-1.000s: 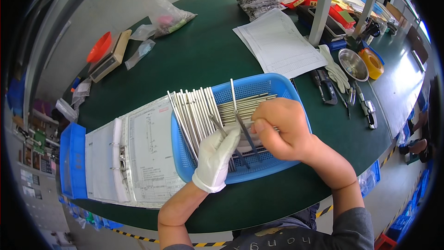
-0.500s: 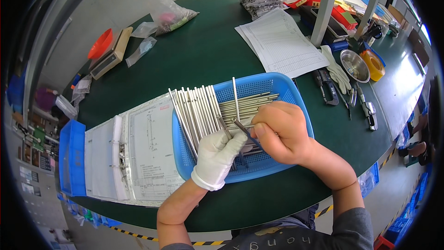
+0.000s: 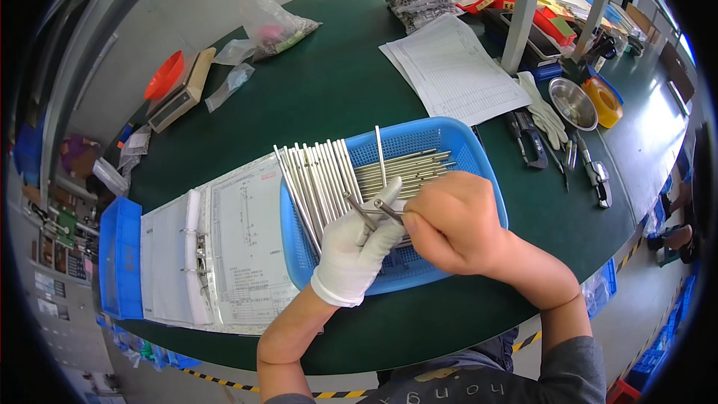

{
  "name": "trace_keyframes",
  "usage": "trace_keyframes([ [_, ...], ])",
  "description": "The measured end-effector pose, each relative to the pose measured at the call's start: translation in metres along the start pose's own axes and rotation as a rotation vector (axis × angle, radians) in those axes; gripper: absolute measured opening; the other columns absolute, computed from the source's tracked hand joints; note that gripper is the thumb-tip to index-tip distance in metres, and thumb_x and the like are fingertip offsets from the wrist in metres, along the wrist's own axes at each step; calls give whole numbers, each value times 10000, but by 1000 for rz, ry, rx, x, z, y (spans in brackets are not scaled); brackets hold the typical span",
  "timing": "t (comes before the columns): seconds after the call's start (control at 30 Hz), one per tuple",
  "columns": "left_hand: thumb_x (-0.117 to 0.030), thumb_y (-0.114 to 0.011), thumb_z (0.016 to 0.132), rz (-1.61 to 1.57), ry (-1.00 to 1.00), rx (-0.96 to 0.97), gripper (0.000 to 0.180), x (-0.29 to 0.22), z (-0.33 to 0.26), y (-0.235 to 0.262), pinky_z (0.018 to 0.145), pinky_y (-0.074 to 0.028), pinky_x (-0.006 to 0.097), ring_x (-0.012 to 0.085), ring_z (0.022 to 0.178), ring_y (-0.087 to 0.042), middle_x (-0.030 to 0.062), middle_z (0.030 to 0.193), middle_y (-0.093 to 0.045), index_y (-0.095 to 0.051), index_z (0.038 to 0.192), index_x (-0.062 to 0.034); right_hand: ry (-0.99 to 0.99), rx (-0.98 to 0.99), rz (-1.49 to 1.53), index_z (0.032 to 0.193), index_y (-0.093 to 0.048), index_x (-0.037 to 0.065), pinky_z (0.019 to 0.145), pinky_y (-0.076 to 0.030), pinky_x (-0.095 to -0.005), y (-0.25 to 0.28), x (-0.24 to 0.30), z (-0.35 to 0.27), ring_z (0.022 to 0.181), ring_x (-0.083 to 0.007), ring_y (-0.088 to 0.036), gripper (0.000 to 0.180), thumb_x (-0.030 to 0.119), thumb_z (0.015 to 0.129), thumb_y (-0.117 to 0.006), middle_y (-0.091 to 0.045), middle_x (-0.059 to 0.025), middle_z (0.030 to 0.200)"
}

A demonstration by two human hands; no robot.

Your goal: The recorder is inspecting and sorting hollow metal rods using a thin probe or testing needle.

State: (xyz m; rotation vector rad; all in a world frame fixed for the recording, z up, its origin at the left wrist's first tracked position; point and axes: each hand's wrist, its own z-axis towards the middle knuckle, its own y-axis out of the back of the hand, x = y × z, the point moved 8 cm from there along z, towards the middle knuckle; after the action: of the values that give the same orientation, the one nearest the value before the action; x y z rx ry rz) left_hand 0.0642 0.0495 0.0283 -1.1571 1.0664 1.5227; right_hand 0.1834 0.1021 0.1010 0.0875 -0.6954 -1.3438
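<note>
The bare right hand is closed with its thumb and fingers pinched on the end of a short, thin grey metal rod, which slants up and to the left out of the grip. The left hand, in a white fabric glove, is closed just beside it, with a second thin metal rod sticking up from between its fingers; the two hands touch over the middle of a shallow blue plastic mesh basket.

In the basket's left part a row of long silvery metal rods leans side by side across the rim, fanned slightly. Behind the hands more rods of the same kind lie flat on the basket floor, and one stands nearly upright among them.

The basket sits on a dark green table. Just to its left lies an open white ring binder with printed sheets, touching the basket's edge. Beyond the basket lies a loose stack of white printed paper, and to the right a pair of dark pliers beside a white glove.
</note>
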Motion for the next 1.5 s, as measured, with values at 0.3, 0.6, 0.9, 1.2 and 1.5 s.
trace_keyframes([
  [0.3,-228,-573,995,279,-48,250,274,5,-1,-18,671,-480,406,349,711,-609,169,769,-616,-614,949,39,-165,123,188,726,-596,6,485,-408,-389,-11,-15,-4,506,-286,-539,128,43,847,-615,-539,-102,595],
  [0.6,-251,-602,1000,178,-80,-1,280,-17,7,-20,668,-482,316,169,681,-578,80,766,-646,-651,926,14,-117,22,260,704,-590,22,473,-413,-379,9,-14,17,491,-277,-542,159,90,846,-604,-566,-107,590],
  [0.9,-210,-562,1019,-194,165,163,280,-54,28,-57,596,-556,289,205,625,-685,159,760,-699,-635,930,46,-418,-150,669,689,-568,-30,546,-391,-281,71,-36,15,597,-93,-466,207,56,861,-488,-561,-42,643],
  [1.2,-304,-480,1062,-479,226,114,342,-29,32,-44,410,-291,205,50,418,-353,30,573,-538,-625,944,-17,-456,-65,624,791,-634,-32,536,-412,-257,42,-58,16,589,-68,-508,320,208,999,-591,-586,-29,670],
  [1.5,-303,-363,1095,-986,-12,-37,364,-36,47,16,378,-218,187,9,393,-292,-62,556,-427,-623,1058,-50,-27,3,166,779,-656,24,481,-404,-316,57,-22,24,483,-193,-525,120,98,872,-671,-544,-71,593],
])
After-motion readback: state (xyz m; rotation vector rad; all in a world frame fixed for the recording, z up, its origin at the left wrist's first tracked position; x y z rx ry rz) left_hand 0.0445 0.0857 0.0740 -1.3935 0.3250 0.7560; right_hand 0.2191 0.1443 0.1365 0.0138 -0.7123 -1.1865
